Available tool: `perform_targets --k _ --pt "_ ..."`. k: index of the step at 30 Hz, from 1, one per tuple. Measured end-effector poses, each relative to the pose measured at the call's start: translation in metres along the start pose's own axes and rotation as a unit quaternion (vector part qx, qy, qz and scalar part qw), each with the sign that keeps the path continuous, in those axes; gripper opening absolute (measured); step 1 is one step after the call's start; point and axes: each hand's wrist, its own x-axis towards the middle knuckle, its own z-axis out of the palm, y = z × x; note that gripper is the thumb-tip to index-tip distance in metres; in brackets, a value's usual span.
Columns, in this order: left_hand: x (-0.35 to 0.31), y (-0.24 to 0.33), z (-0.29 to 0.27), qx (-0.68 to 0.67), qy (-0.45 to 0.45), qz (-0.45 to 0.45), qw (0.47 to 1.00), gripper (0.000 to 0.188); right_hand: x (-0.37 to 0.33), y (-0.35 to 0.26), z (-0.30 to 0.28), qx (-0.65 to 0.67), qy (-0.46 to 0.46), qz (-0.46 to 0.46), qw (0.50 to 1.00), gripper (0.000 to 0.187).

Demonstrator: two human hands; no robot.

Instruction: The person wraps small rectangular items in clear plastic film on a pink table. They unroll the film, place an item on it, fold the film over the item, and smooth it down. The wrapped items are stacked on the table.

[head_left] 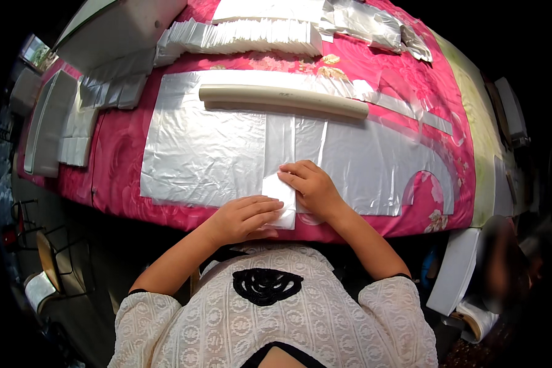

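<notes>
A narrow folded strip of white plastic bag (282,190) lies at the table's near edge, on top of a large flat sheet of plastic bags. My left hand (244,218) closes on the strip's near-left side, fingers together over it and thumb low by the edge. On the strip's right side, higher up, is my right hand (311,187), its bent fingers pressed on the plastic and pointing left. The fingertips partly hide the fold. Beyond both hands a long cream tube (282,100) rests across the flat plastic bags (202,147).
A pink flowered cloth (119,147) covers the table. A long row of folded white bags (245,38) stands at the back. Stacks of folded bags (119,86) and a white box (48,126) are at the left. A chair (46,264) stands on the floor at left.
</notes>
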Motion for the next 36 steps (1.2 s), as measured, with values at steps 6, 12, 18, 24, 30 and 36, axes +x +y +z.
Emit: perform_targets --k 6,12,18,24,30,36 --pt "0.01 -0.026 -0.013 0.143 -0.11 -0.081 0.98 0.074 0.002 0.001 0.004 0.014 0.029 0.016 0.999 0.032" --pt "0.018 -0.037 -0.004 0.147 -0.055 -0.083 0.984 0.055 0.0 0.002 -0.005 0.009 0.015 0.035 0.999 0.027" --pt "0.034 -0.038 0.001 -0.079 0.106 -0.34 0.931 0.038 0.019 0.006 -0.009 0.159 -0.004 0.288 0.944 0.012" --pt "0.039 -0.033 0.009 0.159 0.046 -0.174 0.971 0.058 0.058 0.018 -0.027 0.249 -0.146 0.488 0.824 0.025" --pt "0.032 -0.027 0.036 0.233 -0.062 -0.24 0.94 0.074 0.049 0.013 -0.016 0.139 -0.081 0.435 0.886 0.024" --pt "0.033 -0.025 0.036 0.243 -0.049 -0.244 0.938 0.071 0.021 0.014 -0.001 -0.131 0.049 0.096 0.986 0.048"
